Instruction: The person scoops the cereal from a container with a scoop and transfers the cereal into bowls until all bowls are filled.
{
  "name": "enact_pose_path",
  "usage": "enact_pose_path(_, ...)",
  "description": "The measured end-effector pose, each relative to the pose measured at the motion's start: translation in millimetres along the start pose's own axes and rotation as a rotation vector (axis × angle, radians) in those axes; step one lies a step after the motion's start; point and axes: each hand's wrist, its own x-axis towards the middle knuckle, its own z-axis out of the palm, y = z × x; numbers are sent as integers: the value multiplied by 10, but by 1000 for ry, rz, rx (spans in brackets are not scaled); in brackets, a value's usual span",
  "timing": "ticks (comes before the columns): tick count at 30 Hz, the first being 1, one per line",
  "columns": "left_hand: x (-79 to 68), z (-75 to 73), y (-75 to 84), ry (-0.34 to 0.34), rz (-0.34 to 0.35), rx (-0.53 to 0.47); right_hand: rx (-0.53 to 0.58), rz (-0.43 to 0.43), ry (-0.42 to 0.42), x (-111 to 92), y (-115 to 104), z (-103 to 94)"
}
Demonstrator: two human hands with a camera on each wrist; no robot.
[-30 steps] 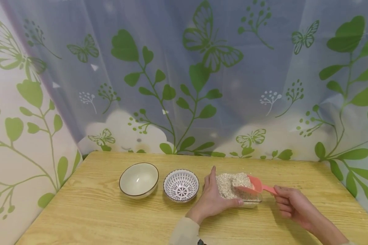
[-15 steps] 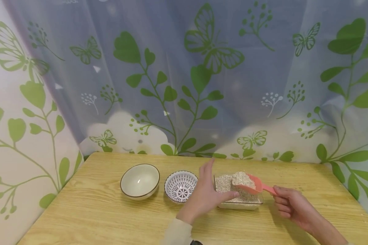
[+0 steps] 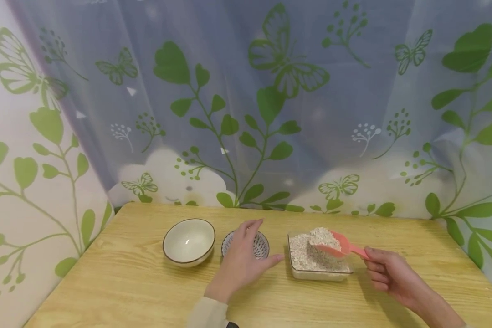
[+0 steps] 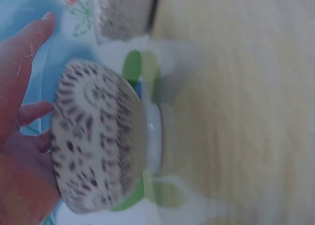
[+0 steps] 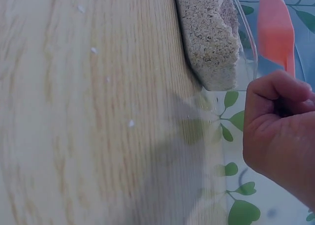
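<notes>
My right hand (image 3: 393, 275) grips the handle of a coral-pink scoop (image 3: 344, 246), heaped with oat flakes (image 3: 324, 238). The scoop is above a clear rectangular glass container (image 3: 320, 275) filled with the same flakes; the right wrist view shows the scoop (image 5: 275, 30) apart from the container. My left hand (image 3: 242, 262) is over the small patterned bowl (image 3: 263, 243), fingers spread and thumb pointing right, hiding much of it. In the left wrist view the fingers lie behind the bowl's rim (image 4: 93, 141); whether they touch it I cannot tell.
A larger cream bowl (image 3: 188, 241) with a dark rim stands left of the patterned bowl. All stand on a wooden table (image 3: 127, 282). A leaf-and-butterfly curtain (image 3: 238, 114) hangs behind it. A few white crumbs (image 5: 131, 123) lie near the container.
My left hand has let go of the glass container and moved left over the patterned bowl. The right hand keeps the loaded scoop over the container, nearly still.
</notes>
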Motion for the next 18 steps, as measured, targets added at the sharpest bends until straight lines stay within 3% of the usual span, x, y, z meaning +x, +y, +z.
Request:
enact_pose_path(7,-11,-25,-127,61,20,134,-13,0,-9,18,-18,37)
enact_pose_path(11,0,-52,-174,57,13,218,-13,-4,-11,10,-29,48)
enact_pose_path(18,-31,-96,-235,3,-93,182,-13,1,8,-5,-41,48)
